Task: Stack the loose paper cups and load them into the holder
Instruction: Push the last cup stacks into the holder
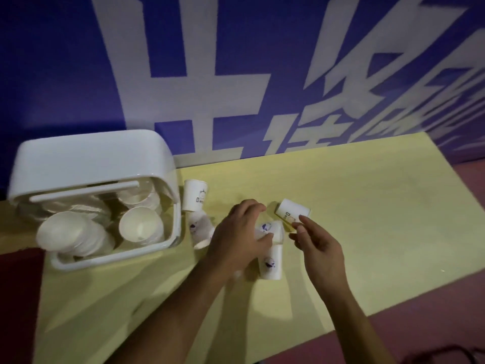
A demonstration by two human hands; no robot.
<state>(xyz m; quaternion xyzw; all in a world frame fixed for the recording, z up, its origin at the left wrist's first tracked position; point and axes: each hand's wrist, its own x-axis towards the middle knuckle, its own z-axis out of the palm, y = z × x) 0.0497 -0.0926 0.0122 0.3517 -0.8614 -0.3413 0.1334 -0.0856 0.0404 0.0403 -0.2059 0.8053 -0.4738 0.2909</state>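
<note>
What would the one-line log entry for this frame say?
left hand: grips white paper cup over second paper cup | right hand: holds nothing, beside lying paper cup | white plastic holder: cups inside

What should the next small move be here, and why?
Probably the right hand should pinch the paper cup lying on its side just ahead of it. That hand holds nothing, while the left hand grips a blue-printed paper cup it could nest with.
</note>
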